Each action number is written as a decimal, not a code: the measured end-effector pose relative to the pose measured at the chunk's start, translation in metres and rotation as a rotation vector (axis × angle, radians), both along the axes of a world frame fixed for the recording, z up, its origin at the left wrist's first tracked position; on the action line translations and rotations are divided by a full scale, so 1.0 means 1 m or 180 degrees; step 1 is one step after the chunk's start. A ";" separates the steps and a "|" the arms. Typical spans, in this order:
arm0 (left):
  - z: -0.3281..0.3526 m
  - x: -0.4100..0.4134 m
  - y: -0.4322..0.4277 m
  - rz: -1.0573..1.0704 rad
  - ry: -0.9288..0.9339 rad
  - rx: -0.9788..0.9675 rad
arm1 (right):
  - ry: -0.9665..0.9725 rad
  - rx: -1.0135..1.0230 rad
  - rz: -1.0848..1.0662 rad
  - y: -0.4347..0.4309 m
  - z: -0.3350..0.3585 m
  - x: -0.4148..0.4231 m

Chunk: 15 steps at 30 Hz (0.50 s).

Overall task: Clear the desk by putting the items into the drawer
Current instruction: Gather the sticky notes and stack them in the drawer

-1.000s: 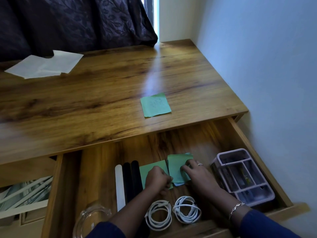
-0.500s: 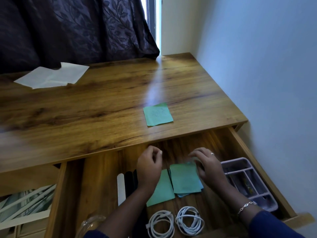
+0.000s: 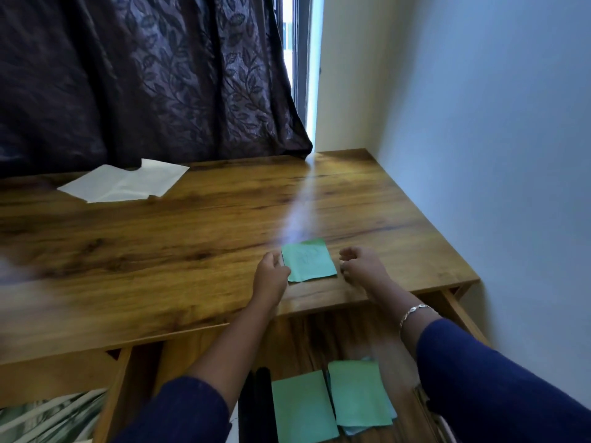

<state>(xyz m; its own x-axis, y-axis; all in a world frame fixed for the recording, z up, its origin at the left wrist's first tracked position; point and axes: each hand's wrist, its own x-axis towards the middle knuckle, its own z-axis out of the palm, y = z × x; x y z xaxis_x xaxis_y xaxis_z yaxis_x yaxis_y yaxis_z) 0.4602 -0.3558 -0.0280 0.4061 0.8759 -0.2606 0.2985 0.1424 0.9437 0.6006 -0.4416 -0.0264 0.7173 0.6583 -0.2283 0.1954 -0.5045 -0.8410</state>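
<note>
On desk (image 3: 179, 251): green note (image 3: 308, 261), scribble unreadable, between left hand (image 3: 271, 276), right hand (image 3: 359, 268).

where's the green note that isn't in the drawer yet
Head view: the green note lies on the desk near its front edge, right of centre, between the left hand and the right hand.

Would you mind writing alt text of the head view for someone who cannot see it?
A left hand and right hand flank a green note near the front edge of a desk, the left at the note's edge, the right clear of it. Below, the open drawer holds two more green notes; white sheets lie far left.
</note>
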 end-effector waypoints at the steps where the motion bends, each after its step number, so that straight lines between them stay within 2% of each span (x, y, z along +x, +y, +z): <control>1: -0.001 0.002 0.002 0.0017 -0.0103 -0.0131 | 0.0218 0.0030 -0.0094 0.007 -0.001 0.000; 5: 0.000 0.006 0.004 0.0100 -0.0199 -0.0364 | 0.0720 0.0150 -0.0322 0.023 -0.002 -0.009; 10: 0.007 -0.003 -0.003 0.0125 -0.0309 -0.0445 | 0.0451 -0.0021 -0.0487 0.025 -0.015 -0.005; 15: 0.003 -0.022 -0.014 0.0086 -0.0318 -0.0278 | 0.0766 -0.0061 -0.0503 0.006 -0.004 -0.016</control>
<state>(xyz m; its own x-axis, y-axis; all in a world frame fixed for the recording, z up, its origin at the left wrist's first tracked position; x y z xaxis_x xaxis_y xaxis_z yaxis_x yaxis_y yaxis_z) 0.4383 -0.3696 -0.0254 0.4104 0.8627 -0.2956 0.1984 0.2319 0.9523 0.5847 -0.4354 -0.0309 0.7343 0.5367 -0.4156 -0.0910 -0.5289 -0.8438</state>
